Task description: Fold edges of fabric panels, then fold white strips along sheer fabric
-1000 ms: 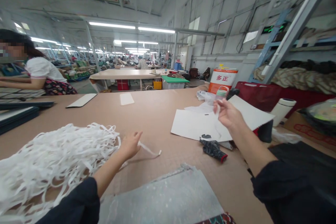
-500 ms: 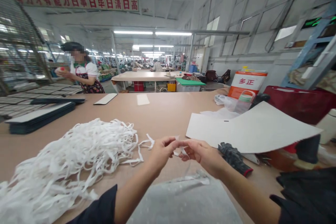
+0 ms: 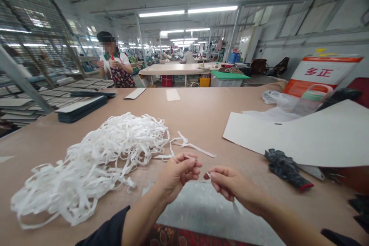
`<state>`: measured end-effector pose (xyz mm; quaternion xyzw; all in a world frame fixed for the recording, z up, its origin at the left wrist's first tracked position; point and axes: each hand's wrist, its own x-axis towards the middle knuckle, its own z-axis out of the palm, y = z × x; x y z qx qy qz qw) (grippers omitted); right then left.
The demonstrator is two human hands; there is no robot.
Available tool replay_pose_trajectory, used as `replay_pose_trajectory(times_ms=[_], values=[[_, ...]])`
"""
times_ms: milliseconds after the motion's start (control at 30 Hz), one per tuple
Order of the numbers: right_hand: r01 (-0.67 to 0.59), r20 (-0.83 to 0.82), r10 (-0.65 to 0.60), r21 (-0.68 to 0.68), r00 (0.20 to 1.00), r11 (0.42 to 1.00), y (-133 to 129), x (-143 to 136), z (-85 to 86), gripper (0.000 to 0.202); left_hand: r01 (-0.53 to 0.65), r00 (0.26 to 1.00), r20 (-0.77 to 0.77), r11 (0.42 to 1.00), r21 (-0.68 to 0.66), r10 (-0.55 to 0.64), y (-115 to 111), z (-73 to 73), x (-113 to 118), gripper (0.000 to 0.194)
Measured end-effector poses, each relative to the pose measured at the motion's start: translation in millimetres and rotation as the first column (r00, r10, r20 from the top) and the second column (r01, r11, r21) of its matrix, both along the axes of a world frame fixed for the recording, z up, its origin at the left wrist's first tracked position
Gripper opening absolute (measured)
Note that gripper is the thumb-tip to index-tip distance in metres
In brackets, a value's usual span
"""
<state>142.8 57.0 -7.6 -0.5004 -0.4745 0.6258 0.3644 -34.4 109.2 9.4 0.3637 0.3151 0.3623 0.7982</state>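
Observation:
A big tangled heap of white strips (image 3: 115, 153) lies on the tan table to the left of my hands. My left hand (image 3: 180, 175) is closed, thumb against fingers, with a small bit of white at its fingertips. Just right of it, my right hand (image 3: 230, 184) pinches a thin white strip whose end shows at the fingertips; something pale hangs below this hand. The two hands are a small gap apart, above a greyish translucent sheet (image 3: 196, 207). Beyond them a loose knotted white strip (image 3: 198, 149) rests on the table.
Right of my hands lie a dark glove (image 3: 288, 171) and a large white board (image 3: 305, 138). An orange-and-white container (image 3: 319, 75) stands behind plastic bags (image 3: 279, 103). Stacked dark-edged panels (image 3: 82, 109) sit at the back left, where a person in an apron (image 3: 122, 73) stands.
My hands have moved apart from touching. The loose strip beyond them now lies stretched out rightward. The view has shifted, and the person at the left has turned toward the table.

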Motion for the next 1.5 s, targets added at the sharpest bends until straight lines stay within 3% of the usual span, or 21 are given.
replay_pose_trajectory(times_ms=[167,300,367,467,733,967,1300,1500], values=[[0.006,0.229,-0.004,-0.009,0.973,1.000,2.1,-6.9,-8.1,0.029,0.000,0.999,-0.039,0.999,-0.033,-0.001,-2.3,-15.6,-24.4,0.030],[-0.075,0.428,0.048,0.046,0.903,0.996,4.3,-10.7,-17.9,0.023,-0.017,0.969,-0.245,1.000,-0.005,0.015,-1.6,-34.6,-39.2,0.036],[-0.126,0.513,0.065,0.086,0.856,0.988,3.5,-8.2,-23.7,0.023,0.000,0.900,-0.432,0.992,0.127,0.056,-0.4,-45.9,-45.9,0.035],[-0.180,0.631,0.054,0.137,0.774,0.974,-0.1,5.6,-31.7,0.024,0.037,0.738,-0.652,0.954,0.298,0.175,2.4,-63.4,-57.8,0.023],[-0.118,0.801,-0.089,0.195,0.592,0.974,-14.1,68.0,-74.1,0.025,0.085,0.548,-0.800,0.935,0.343,0.244,5.1,-98.1,-92.8,0.012],[-0.049,0.802,-0.139,0.205,0.581,0.978,-21.7,67.9,-103.5,0.022,0.211,0.404,-0.863,0.888,0.409,0.302,8.5,-106.6,-96.8,0.011],[-0.037,0.826,-0.163,0.216,0.540,0.976,-13.2,64.7,-115.4,0.023,0.324,0.232,-0.908,0.853,0.410,0.348,19.0,-115.5,-97.5,0.008],[-0.016,0.824,-0.176,0.219,0.538,0.976,-12.1,65.0,-117.7,0.022,0.378,0.147,-0.922,0.841,0.386,0.357,17.3,-111.5,-92.9,0.009]])
